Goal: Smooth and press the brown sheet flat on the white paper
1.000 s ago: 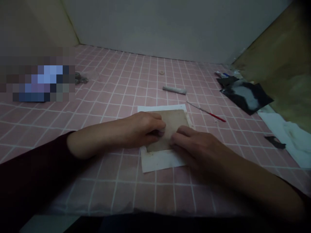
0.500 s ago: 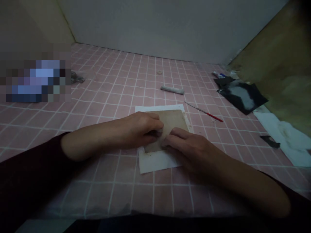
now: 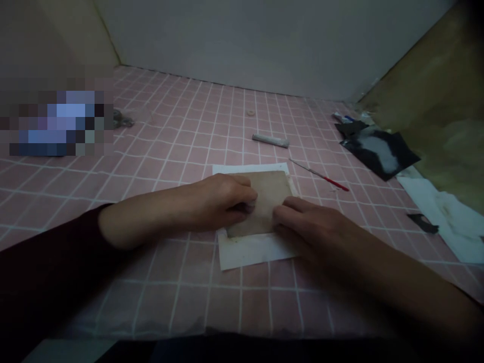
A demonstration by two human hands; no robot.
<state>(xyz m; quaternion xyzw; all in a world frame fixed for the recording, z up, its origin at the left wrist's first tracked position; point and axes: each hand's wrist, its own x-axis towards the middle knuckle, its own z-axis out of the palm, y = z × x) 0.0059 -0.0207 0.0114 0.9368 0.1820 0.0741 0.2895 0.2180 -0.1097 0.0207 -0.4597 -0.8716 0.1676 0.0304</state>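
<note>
A flat tan sheet (image 3: 266, 189) lies on a sheet of white paper (image 3: 242, 254) in front of me. My left hand (image 3: 229, 199) rests over the tan sheet's left part, its fingers curled together in a pinch. Whatever sits between those fingertips is too small and dim to name. On the right edge of the tan sheet is my right hand (image 3: 308, 219), fingers bent and held together, their tips pointing down. The undersides of its fingers are hidden, so I cannot make out what they hold, if anything.
Beyond the paper lie a grey bar (image 3: 270, 140), a small pale ring (image 3: 250, 113) and a thin red-handled tool (image 3: 325, 179). Dusty black sheets (image 3: 381, 151), white paper (image 3: 434, 206) and a torn dark scrap (image 3: 423, 223) are at right. A pink checked cloth (image 3: 170, 131) covers the table.
My right hand has slid to the right, away from my left hand, uncovering more of the tan sheet. The left hand keeps its place on the sheet. The view has shifted slightly.
</note>
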